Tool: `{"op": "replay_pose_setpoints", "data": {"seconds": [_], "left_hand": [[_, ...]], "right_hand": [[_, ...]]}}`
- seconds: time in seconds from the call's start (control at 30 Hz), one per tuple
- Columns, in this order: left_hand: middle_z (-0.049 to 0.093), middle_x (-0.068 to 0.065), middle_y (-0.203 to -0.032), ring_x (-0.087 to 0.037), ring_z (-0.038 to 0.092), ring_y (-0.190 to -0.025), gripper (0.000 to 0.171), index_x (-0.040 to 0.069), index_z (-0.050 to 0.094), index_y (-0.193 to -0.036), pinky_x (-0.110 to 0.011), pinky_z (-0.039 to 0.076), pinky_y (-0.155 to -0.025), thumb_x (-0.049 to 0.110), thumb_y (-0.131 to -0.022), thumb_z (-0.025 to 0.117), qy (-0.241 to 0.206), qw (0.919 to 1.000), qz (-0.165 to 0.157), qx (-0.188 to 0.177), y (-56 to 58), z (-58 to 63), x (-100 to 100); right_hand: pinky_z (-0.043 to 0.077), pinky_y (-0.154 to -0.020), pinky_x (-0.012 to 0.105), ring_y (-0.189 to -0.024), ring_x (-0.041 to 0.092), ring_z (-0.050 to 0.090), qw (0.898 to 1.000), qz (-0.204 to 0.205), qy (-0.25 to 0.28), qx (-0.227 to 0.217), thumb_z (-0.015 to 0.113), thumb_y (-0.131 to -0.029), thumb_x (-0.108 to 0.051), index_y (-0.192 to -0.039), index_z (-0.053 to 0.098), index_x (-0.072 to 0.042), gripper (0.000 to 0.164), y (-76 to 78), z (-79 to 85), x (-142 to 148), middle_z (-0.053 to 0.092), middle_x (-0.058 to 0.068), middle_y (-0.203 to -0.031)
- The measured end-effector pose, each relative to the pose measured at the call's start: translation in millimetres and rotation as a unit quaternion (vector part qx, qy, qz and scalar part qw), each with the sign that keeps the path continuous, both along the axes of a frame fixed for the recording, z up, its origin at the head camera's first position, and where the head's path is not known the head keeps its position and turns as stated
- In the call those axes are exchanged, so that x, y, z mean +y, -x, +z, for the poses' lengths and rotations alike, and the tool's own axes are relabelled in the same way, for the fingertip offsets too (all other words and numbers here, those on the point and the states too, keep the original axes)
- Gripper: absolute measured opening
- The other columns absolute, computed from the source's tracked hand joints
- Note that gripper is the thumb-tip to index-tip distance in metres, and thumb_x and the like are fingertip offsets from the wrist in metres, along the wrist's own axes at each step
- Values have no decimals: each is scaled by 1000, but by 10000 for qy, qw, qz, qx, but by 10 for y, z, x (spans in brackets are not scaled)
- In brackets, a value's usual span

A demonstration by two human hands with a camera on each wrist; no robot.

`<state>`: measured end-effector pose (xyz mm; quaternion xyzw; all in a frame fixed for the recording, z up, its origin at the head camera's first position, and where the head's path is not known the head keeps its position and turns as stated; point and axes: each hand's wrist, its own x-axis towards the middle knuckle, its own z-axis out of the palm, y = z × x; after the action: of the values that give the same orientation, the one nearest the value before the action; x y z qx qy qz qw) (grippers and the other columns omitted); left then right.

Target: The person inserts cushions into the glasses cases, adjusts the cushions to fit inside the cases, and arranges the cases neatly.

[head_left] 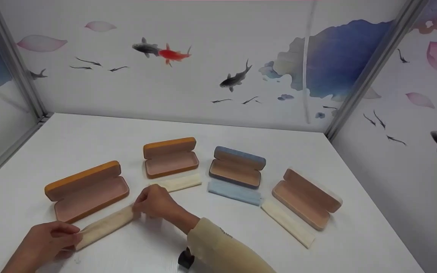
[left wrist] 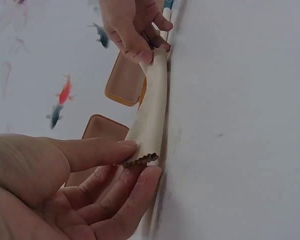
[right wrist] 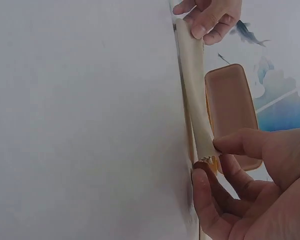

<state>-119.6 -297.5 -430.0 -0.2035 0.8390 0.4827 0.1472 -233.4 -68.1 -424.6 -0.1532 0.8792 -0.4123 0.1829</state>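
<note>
A folded cream cloth stretches as a narrow strip between both hands, in front of the leftmost orange glasses case. My left hand pinches its near left end between thumb and fingers. At the other end, my right hand pinches the cloth the same way. The left wrist view shows the cloth's zigzag-cut edge at the left fingertips. In the right wrist view the strip runs taut, slightly bowed, from one hand to the other. The leftmost case lies open, its pinkish lining showing.
Further right stand a second orange case, a blue case and a pale case, all open. Before them lie a cream cloth, a blue cloth and another cream cloth. Printed wall panels enclose the white table.
</note>
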Motion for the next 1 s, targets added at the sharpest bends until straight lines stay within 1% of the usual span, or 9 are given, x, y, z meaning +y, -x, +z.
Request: {"op": "replay_pose_setpoints", "data": {"seconds": [0.1,0.23,0.33,0.5,0.6,0.73,0.83,0.9,1.0], "left_hand": [[68,2,-81,-11,64,-73,44,-1,62,-106,-29,55,-66,27,-74,75,-250,9996,154,24,9,25,-34],[68,4,-84,-10,65,-75,52,-2,58,-114,-29,55,-70,28,-75,75,-642,9974,307,70,26,49,-108],[68,7,-87,-9,66,-78,58,-3,53,-120,-29,55,-72,30,-76,73,-893,9952,340,224,45,40,-179],[67,11,-87,-4,65,-77,64,-2,52,-123,-27,55,-73,31,-74,75,-1174,9900,635,446,91,6,-276],[63,14,-90,-1,64,-77,68,-1,50,-126,-27,55,-74,33,-73,75,-1144,9887,838,486,118,8,-311],[59,16,-89,0,64,-75,70,1,48,-131,-26,55,-73,34,-74,74,-935,9881,1116,498,157,21,-338],[60,14,-89,-1,65,-74,71,1,47,-131,-25,55,-71,35,-74,74,-819,9878,1199,560,180,30,-367],[60,14,-89,0,65,-74,71,1,48,-131,-25,55,-71,35,-74,74,-805,9876,1195,630,196,30,-390],[58,15,-87,0,65,-74,68,2,50,-129,-25,55,-72,34,-74,75,-870,9864,1201,708,216,6,-434]], "right_hand": [[41,-45,20,-51,7,51,9995,-20,287,-130,72,-76,-13,-66,65,-14,12,28,3,-6,60,-5,-59],[50,-51,25,-56,11,58,9964,-144,732,-391,72,-76,-11,-68,64,-13,11,62,3,-29,62,-2,-61],[54,-56,29,-58,12,61,9930,-245,1048,-494,73,-76,-10,-69,65,-12,11,92,12,-59,63,-1,-63],[55,-59,32,-59,12,63,9859,-277,1561,-531,74,-74,-7,-73,65,-10,10,167,51,-120,65,2,-66],[55,-58,31,-60,13,63,9836,-289,1695,-547,75,-72,-6,-76,64,-9,12,204,84,-162,66,3,-67],[55,-59,31,-62,17,65,9840,-322,1661,-559,77,-71,-7,-79,65,-9,14,236,126,-224,66,3,-67],[56,-62,34,-69,24,68,9844,-356,1641,-531,77,-70,-7,-80,65,-9,16,254,145,-264,66,2,-67],[56,-65,37,-73,29,68,9848,-353,1634,-478,78,-70,-8,-81,65,-10,16,269,145,-289,66,1,-68],[56,-67,37,-74,29,68,9865,-368,1549,-386,78,-70,-9,-79,65,-11,16,283,133,-330,65,0,-67]]}}
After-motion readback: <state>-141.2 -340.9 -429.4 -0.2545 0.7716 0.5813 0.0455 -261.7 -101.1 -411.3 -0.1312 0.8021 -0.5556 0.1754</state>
